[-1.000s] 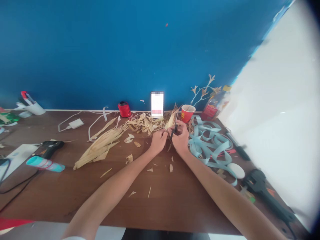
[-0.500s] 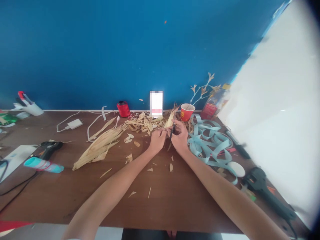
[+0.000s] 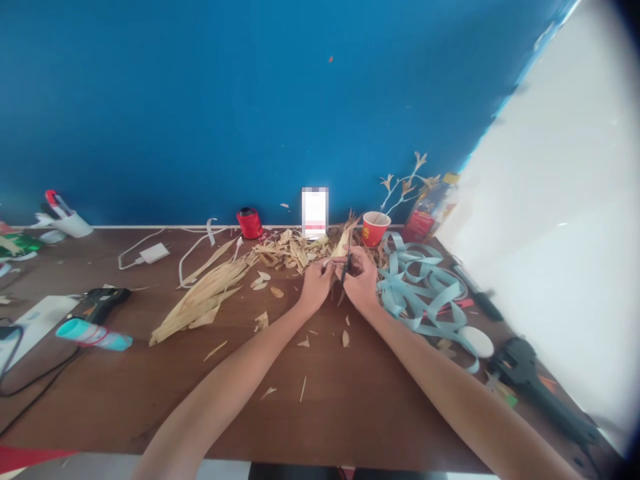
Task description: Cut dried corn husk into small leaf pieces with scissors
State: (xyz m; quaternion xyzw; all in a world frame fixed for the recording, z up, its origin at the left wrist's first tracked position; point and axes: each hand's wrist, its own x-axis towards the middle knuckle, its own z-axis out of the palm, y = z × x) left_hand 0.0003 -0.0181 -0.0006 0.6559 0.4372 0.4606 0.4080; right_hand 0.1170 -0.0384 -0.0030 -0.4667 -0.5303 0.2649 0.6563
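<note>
My right hand (image 3: 361, 283) is closed round a pair of dark scissors (image 3: 347, 265), blades pointing up and away from me. My left hand (image 3: 315, 285) is closed in a pinch beside the blades, on a small pale piece of dried husk that I can barely make out. Both hands hover over the brown table (image 3: 320, 400), right at a heap of dried corn husk scraps (image 3: 290, 250). A bundle of long husk strips (image 3: 205, 297) lies to the left, with small cut petal shapes (image 3: 260, 280) next to it.
Light blue ribbon (image 3: 420, 293) is tangled on the right beside a red paper cup (image 3: 375, 228). A black glue gun (image 3: 540, 387) lies far right, another glue gun (image 3: 103, 301) and a teal tube (image 3: 93, 333) on the left. A red spool (image 3: 249, 222) and charger (image 3: 154, 253) are near the blue wall.
The hands stay together at the husk heap; the scissors shift slightly. The view has tipped a little, so everything sits a bit lower in the picture.
</note>
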